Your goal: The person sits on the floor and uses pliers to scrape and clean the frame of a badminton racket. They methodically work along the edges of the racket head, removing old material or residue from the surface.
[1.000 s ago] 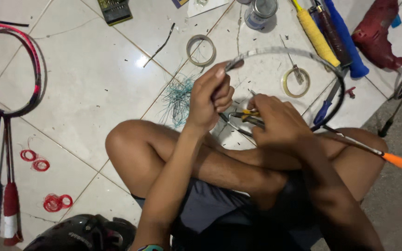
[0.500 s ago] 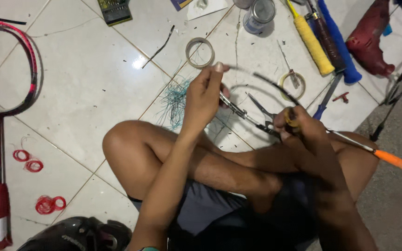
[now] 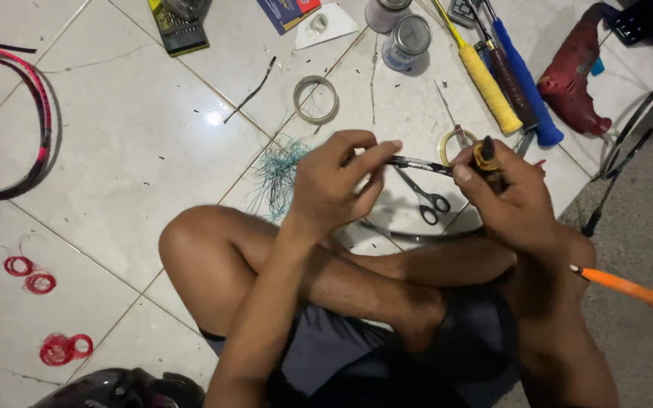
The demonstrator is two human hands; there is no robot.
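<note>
I sit cross-legged on a tiled floor with a dark badminton racket frame (image 3: 419, 163) across my lap; its orange grip (image 3: 623, 288) sticks out to the right. My left hand (image 3: 338, 187) pinches the frame's rim between thumb and fingers. My right hand (image 3: 509, 202) is closed around a small tool with a yellow and black handle (image 3: 484, 157), held at the rim just right of my left fingertips. A pair of scissors (image 3: 426, 201) lies on the floor under the frame.
A clump of teal string (image 3: 280, 175), two tape rolls (image 3: 315, 99) (image 3: 447, 145) and two tins (image 3: 408, 39) lie ahead. Yellow (image 3: 485, 88) and blue (image 3: 527, 92) racket handles and a red drill (image 3: 576, 75) are at right. A red racket (image 3: 38, 113) and red string coils (image 3: 32, 275) lie at left.
My right hand has risen from my lap with the tool to the frame's rim. The racket frame has turned in my left hand, and both hands now meet at the rim.
</note>
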